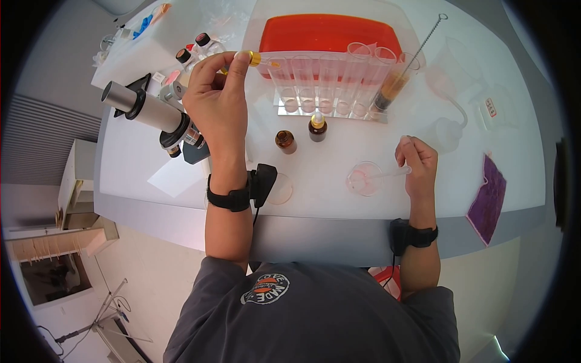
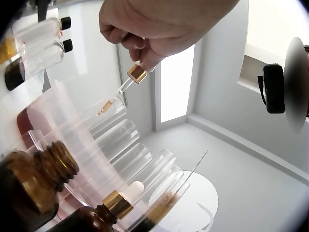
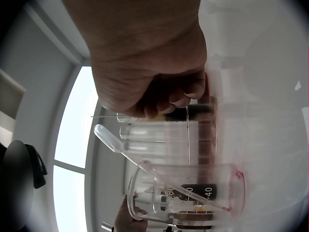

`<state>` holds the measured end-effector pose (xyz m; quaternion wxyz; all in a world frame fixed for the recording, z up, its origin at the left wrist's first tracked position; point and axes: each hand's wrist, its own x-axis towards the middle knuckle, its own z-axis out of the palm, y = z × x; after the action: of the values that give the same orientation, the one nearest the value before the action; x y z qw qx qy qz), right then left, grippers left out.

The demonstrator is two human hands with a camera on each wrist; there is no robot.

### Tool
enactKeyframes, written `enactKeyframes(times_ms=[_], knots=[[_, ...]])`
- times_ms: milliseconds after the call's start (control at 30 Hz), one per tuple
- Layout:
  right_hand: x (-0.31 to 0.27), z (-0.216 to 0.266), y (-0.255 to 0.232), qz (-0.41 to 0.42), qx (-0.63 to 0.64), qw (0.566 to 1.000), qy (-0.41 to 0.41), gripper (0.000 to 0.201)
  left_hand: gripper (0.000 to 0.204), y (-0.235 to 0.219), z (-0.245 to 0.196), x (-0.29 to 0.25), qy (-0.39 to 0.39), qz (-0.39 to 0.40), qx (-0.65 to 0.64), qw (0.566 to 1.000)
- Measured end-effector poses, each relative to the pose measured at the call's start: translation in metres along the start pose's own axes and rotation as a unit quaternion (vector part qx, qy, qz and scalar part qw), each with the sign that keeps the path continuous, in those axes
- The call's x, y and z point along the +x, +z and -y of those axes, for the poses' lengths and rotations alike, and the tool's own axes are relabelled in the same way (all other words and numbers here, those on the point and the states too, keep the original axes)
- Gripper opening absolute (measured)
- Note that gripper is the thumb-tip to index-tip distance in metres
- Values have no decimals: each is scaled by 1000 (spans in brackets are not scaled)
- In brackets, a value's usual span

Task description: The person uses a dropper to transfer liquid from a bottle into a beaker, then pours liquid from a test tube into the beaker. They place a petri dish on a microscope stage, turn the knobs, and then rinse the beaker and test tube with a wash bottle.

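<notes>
Dark grey cloth of the person's shirt (image 1: 327, 320) is closest to the head camera, at six o'clock. Up at eleven o'clock, the left hand (image 1: 218, 85) pinches the top of a thin glass dropper with a shiny gold collar (image 2: 135, 74). Its tip, with orange-brown liquid inside, points to three o'clock by the mouth of the end tall clear tube (image 1: 283, 85); I can't tell if it dips in. At four o'clock from that hand stands a small round brown glass bottle with no top (image 1: 285, 143). The dropper looks light. Its thin tip is likely stiff and could snap if it bumps the tube, so hold it up high, by the collar or the top, which is probably squashy, and squeeze gently. At three o'clock, the right hand (image 1: 419, 160) has loosely curled fingers, with nothing in them that I can see. Beside it, at nine o'clock, a see-through plastic pipette (image 3: 120, 147) leans in a clear beaker with white numbers (image 3: 229, 186). It looks light and bendy; the fat end is best to grab.
</notes>
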<state>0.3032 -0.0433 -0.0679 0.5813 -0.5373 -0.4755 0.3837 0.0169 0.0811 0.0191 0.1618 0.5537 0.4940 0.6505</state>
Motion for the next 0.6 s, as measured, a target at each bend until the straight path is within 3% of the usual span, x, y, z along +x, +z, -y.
enactKeyframes(times_ms=[600], knots=[[1,3,0,-6,3,1000,-8,35,22,-5,-10,0,-30,-27,-48,998]])
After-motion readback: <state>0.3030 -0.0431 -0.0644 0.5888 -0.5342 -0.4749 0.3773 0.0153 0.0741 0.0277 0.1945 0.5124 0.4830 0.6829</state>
